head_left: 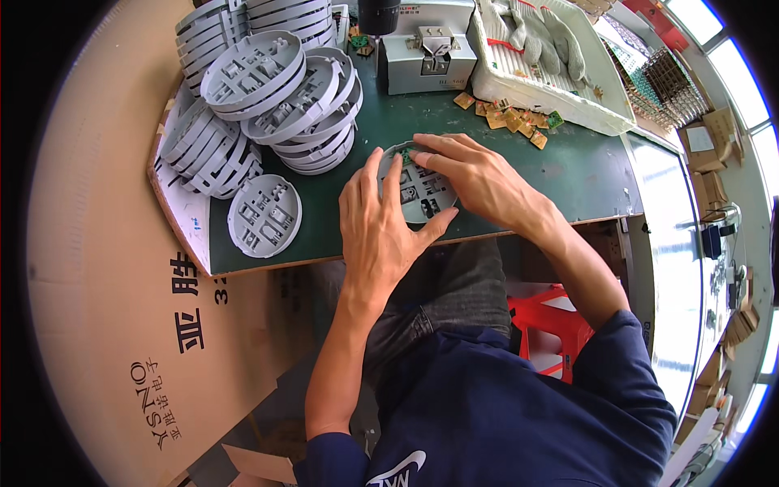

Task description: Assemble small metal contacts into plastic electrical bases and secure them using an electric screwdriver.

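Note:
A round grey plastic housing [428, 193] with moulded slots and posts rests near the front edge of the green table. My left hand [375, 217] curls around its left side, with the thumb at the near rim and fingertips reaching toward the far rim. Along the right side, my right hand [485, 180] holds the housing, its fingertips on a small green circuit board [406, 154] inside the far edge. The fingers partly cover that board. Another round grey housing [265, 216] lies face up to the left.
Stacked grey housings [302, 105] crowd the table's left end. A grey metal device [428, 63] stands at the back. Several small circuit boards [511, 120] lie before a white foam tray [568, 101] holding gloves [540, 40]. Below are a cardboard box [122, 284] and a red stool [552, 321].

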`<action>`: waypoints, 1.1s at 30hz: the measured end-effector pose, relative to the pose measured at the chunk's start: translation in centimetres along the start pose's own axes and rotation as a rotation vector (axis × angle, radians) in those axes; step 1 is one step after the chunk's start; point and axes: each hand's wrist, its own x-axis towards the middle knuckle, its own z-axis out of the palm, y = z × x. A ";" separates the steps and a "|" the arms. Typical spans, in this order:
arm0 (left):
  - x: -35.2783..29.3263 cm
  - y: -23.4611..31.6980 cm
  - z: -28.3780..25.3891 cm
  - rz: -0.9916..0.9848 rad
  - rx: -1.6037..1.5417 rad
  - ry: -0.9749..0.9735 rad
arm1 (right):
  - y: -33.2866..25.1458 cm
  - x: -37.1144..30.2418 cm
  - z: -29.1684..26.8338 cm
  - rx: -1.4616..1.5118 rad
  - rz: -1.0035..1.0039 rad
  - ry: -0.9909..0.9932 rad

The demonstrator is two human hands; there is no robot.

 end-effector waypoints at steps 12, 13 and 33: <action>-0.1 -0.3 0.0 -0.001 0.003 -0.008 | -0.3 0.5 -0.4 -0.001 0.053 -0.064; -0.1 -0.3 0.0 -0.006 0.006 -0.016 | 0.1 1.0 -0.3 0.071 0.059 0.107; 0.0 -0.1 -0.8 -0.041 -0.057 -0.113 | 3.8 15.5 -10.0 1.102 0.067 0.755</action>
